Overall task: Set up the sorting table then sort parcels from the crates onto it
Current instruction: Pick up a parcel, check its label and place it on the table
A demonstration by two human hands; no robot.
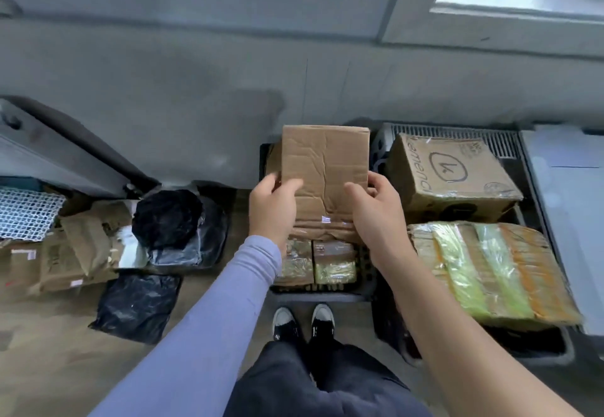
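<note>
- brown cardboard parcel (325, 168) sits centre frame, held up over the black crate (327, 292) just above the person's shoes; long axis runs up-down in the frame, far edge tipped toward the wall
- left hand (273, 210) grips parcel's lower-left edge, thumb on the face, fingers curled round behind; right hand (376, 210) grips lower-right edge the same way; both equally near, one per side
- parcel lies straight ahead of both hands, so no reach needed; the relation that counts is sideways: sorted pile, i.e. black bags (178, 220) and brown paper mailers (81, 246), lies on a tan surface at left of frame, prob. the worktop, well apart from crate
- judgement: next move is a swing to frame-left; left hand leads, right hand must cross over the crate's left rim
- tape-wrapped parcels (317, 263) remain in crate under the held one; 2nd crate w/ bigger boxes (454, 174) at right of frame
- risk: flat creased parcel may flex if carried by its near end only
</note>
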